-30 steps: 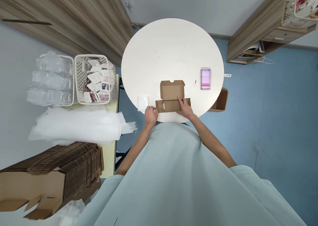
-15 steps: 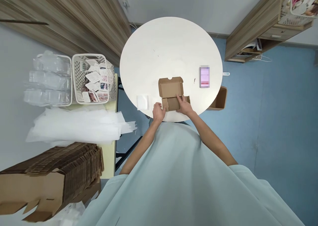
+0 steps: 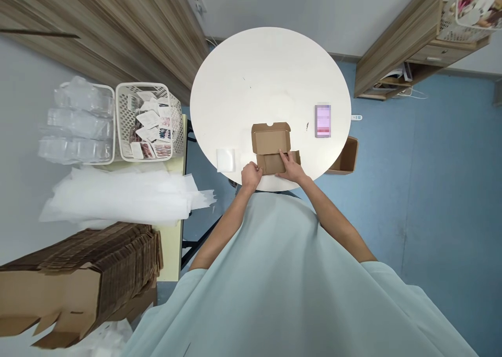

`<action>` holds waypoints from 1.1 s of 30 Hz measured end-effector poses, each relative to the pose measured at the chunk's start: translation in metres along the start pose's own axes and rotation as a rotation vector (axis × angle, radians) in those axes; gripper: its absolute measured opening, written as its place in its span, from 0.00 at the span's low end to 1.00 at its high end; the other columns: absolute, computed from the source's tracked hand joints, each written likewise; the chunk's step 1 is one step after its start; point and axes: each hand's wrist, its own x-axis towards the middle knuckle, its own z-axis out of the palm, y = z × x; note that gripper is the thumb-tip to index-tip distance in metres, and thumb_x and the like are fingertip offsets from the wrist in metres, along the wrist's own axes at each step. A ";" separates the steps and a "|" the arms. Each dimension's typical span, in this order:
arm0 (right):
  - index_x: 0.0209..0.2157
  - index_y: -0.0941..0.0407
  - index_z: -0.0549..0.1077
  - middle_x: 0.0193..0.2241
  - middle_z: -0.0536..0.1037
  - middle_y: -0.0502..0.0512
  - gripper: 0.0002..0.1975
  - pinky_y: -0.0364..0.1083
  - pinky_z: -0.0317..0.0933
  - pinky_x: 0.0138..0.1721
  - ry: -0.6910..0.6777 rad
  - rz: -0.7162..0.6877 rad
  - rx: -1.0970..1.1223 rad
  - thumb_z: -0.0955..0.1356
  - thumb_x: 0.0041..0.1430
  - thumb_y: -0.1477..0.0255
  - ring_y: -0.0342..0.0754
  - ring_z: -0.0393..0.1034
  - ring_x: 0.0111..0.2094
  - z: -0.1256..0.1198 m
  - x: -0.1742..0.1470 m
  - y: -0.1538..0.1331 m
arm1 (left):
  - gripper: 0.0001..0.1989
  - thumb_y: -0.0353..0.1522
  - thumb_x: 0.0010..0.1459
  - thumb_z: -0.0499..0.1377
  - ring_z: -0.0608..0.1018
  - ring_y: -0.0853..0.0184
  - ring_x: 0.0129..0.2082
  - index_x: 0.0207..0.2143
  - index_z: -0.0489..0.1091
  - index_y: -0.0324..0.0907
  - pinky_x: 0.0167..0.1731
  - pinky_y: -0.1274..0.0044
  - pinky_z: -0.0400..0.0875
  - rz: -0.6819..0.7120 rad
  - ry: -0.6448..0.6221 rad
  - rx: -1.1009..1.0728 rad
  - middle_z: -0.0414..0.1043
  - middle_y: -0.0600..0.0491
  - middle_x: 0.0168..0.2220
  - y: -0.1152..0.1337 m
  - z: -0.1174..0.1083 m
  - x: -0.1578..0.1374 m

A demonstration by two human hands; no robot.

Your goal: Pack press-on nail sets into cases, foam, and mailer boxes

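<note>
A small brown cardboard box (image 3: 271,139) lies near the front edge of the round white table, its lid raised at the back. My left hand (image 3: 251,176) is closed on the front left corner, with thumb and fingertips at the left side flap. Over the right part of the box is my right hand (image 3: 291,168), its fingers reaching across the bottom and its thumb at the front edge, holding it. A right side flap sticks outward beside the fingers. On the table to the left is a white square packet (image 3: 226,160).
The white table (image 3: 270,59) also bears a phone (image 3: 322,121) at the right. Left stand a basket of carded packets (image 3: 145,124), clear plastic containers (image 3: 80,124), white foam sheets (image 3: 117,196) and stacked flat cardboard boxes (image 3: 110,263). An open brown bin (image 3: 347,156) is on the floor at right.
The left side flap of the box has been folded in against the side, and my left hand has closed at that corner. My right hand stays on the box, almost unmoved.
</note>
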 end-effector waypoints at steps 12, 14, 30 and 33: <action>0.79 0.51 0.52 0.72 0.65 0.68 0.38 0.56 0.73 0.54 0.326 0.037 0.135 0.67 0.74 0.58 0.61 0.74 0.60 -0.006 -0.022 0.006 | 0.13 0.32 0.74 0.52 0.83 0.50 0.54 0.52 0.75 0.40 0.49 0.67 0.75 -0.043 -0.061 0.307 0.81 0.37 0.51 0.017 -0.003 -0.011; 0.74 0.56 0.59 0.65 0.73 0.68 0.30 0.54 0.72 0.54 0.436 0.174 0.165 0.63 0.77 0.62 0.59 0.74 0.58 -0.006 -0.030 0.017 | 0.14 0.32 0.74 0.51 0.83 0.50 0.54 0.53 0.75 0.39 0.49 0.67 0.75 -0.037 -0.061 0.305 0.81 0.37 0.51 0.017 -0.003 -0.011; 0.55 0.56 0.73 0.50 0.85 0.64 0.16 0.49 0.68 0.47 0.156 0.224 0.099 0.64 0.79 0.59 0.59 0.80 0.51 -0.015 -0.037 -0.020 | 0.15 0.29 0.71 0.51 0.83 0.48 0.51 0.51 0.76 0.39 0.47 0.65 0.75 -0.027 -0.033 0.265 0.81 0.34 0.49 0.017 0.000 -0.007; 0.57 0.58 0.73 0.52 0.85 0.65 0.16 0.49 0.68 0.49 0.159 0.243 0.090 0.64 0.79 0.63 0.58 0.80 0.53 -0.016 -0.026 -0.018 | 0.15 0.29 0.71 0.51 0.83 0.47 0.52 0.51 0.77 0.38 0.48 0.64 0.75 -0.021 -0.027 0.264 0.81 0.34 0.50 0.017 0.000 -0.007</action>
